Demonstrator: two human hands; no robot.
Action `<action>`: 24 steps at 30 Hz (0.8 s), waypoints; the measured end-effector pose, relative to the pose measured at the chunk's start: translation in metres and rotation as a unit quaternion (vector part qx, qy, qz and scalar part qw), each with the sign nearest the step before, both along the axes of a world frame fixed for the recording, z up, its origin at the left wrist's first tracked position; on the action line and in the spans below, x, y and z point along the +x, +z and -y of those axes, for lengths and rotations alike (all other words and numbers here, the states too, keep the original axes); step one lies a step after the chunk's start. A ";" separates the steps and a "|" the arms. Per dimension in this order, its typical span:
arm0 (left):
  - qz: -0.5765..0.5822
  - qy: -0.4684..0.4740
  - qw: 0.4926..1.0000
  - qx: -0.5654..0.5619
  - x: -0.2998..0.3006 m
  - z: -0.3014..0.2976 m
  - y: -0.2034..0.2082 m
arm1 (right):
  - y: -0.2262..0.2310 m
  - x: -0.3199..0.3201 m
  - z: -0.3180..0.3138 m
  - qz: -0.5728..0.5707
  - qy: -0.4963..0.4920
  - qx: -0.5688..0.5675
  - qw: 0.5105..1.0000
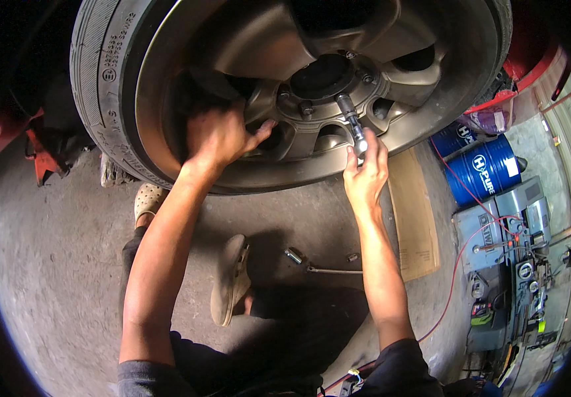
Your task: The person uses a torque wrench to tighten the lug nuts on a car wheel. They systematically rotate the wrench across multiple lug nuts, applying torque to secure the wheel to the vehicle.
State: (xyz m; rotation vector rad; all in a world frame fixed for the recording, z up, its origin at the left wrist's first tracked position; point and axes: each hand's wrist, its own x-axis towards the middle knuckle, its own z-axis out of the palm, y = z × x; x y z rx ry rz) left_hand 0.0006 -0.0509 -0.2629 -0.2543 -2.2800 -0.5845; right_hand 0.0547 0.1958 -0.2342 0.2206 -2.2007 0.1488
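A large wheel point(325, 142) with bronze-grey spokes and a black tyre point(103, 79) fills the upper part of the view. My left hand point(216, 135) grips it at a spoke on the left, thumb out to the right; its fingers are partly hidden in the dark gap. In my right hand point(366, 173) is a shiny socket extension bar point(355, 126), held near its lower end between thumb and fingers. The dark socket point(344, 102) at its upper end sits against the hub face, at a lug nut position. Other lug nuts point(306, 107) show around the centre hole.
Below the wheel, a loose socket point(292, 255) and a long-handled wrench point(332, 270) lie on concrete. Flattened cardboard point(418, 218) is on the right, near blue drums point(480, 169), grey machinery point(484, 231) and a red hose point(454, 291). A red jack stand point(44, 157) stands left.
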 end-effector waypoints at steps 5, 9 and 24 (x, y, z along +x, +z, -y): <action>0.021 -0.005 1.000 -0.002 0.000 0.000 -0.002 | 0.000 -0.005 0.018 0.165 0.133 -0.504 0.837; 0.010 -0.004 1.000 -0.006 0.001 0.000 0.000 | -0.002 -0.007 0.023 0.112 0.087 -0.394 0.908; 0.039 -0.016 0.999 0.001 0.032 -0.008 0.022 | 0.004 -0.011 0.029 0.119 0.193 -0.618 0.753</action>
